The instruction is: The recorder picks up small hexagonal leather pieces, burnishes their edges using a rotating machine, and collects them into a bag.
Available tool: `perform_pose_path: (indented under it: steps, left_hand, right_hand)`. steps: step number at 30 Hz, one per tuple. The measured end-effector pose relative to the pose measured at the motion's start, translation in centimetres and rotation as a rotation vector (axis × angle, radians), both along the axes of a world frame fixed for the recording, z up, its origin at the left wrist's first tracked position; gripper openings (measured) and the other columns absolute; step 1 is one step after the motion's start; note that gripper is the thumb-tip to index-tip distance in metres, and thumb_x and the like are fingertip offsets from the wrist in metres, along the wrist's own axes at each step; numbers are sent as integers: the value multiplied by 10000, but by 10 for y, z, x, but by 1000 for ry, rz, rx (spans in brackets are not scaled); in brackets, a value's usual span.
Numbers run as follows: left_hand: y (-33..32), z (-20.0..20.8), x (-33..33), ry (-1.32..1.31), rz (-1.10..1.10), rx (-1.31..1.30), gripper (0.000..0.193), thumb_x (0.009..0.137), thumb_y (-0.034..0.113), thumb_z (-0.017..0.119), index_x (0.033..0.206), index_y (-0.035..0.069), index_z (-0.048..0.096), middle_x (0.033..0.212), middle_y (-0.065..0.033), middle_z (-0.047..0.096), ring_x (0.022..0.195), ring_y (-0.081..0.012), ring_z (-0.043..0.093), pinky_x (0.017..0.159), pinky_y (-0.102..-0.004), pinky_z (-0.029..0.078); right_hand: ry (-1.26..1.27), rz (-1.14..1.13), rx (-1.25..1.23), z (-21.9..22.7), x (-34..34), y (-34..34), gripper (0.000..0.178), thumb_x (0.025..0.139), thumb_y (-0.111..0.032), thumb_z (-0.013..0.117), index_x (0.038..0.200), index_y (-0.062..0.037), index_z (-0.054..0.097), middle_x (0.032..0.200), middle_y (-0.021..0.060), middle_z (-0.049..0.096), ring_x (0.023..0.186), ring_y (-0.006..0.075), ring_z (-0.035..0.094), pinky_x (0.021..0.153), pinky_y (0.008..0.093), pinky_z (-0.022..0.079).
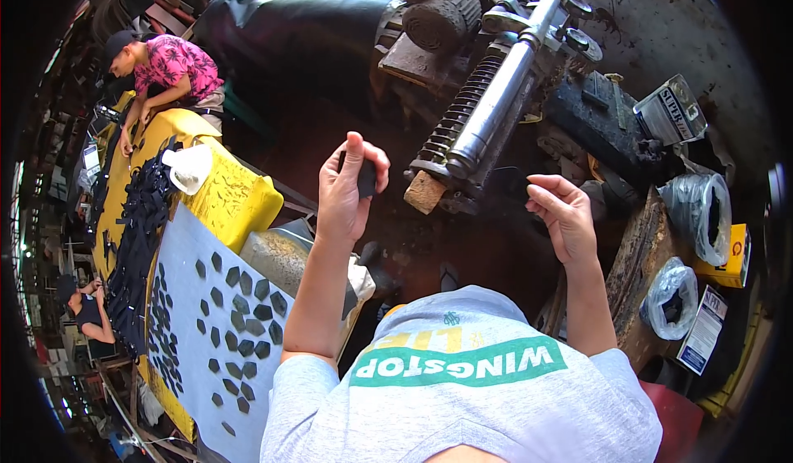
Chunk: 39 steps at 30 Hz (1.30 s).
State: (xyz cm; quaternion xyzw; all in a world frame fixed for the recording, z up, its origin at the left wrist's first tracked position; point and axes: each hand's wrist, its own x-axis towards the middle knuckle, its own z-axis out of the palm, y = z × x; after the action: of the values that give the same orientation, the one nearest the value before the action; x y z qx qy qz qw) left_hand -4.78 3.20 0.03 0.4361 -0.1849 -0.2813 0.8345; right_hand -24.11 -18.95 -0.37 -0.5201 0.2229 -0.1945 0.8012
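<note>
My left hand (339,199) is raised left of centre, its fingers closed around a small black flat piece (366,184), much of it hidden by the hand. Off to the right, my right hand (565,215) is held up with thumb and forefinger pinched together. Whatever sits between those fingertips, if anything, is too small to tell. Between and beyond both hands stands a machine with a long shiny metal roller (498,104) and a coiled spring-like bar (462,104). A wooden block (424,192) is at its near end; neither hand touches it.
On the left, a pale sheet (186,252) carries many dark angular pieces (245,347). Black strips (144,215), a white plastic container (190,170) and a yellow cover (239,203) lie beyond. Two people (178,66) work there. Right: plastic bags (671,298), boxes (704,328), a wooden plank (636,252).
</note>
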Motion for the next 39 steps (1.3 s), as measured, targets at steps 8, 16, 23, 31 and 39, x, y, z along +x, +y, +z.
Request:
perform_pose_path:
  steps: [8,16,23,31,39]
  left_hand:
    - [-23,16,7,-520,116,375,224,800,67,675,1016,14,652,912,-63,657,693,-58,529,655,-182,436]
    - [-29,19,37,-900,-181,532,356,698,24,739,1045,68,669,1090,-67,638,827,-79,570,638,-202,446]
    - [-45,23,53,-1080,-301,461,361,687,55,748,1038,73,665,1057,-74,645,923,-189,622,788,-290,497]
    - [-32,27,67,-1028,-211,689,316,713,50,733,1023,69,677,990,-44,663,841,-96,588,700,-217,466]
    - [26,16,66,623,-32,-38,323,837,278,642,1072,85,532,1135,-139,591,569,-58,459,506,-181,393]
  right_hand:
    - [27,140,0,-10,38,-4,178,795,-66,685,948,17,648,797,66,657,705,106,620,690,217,498]
    - [-18,-31,-221,-13,41,-13,137,832,-62,638,941,21,645,815,65,651,740,109,613,704,233,491]
    - [-9,-107,-202,-29,17,-26,134,835,-72,641,943,8,642,810,56,645,747,102,608,721,226,484]
    - [-31,-178,-192,-23,8,-23,124,836,-65,640,938,6,640,808,47,637,733,94,598,720,216,478]
    - [-218,-342,-1030,20,27,27,178,710,81,691,848,-17,637,796,64,585,748,145,560,682,233,445]
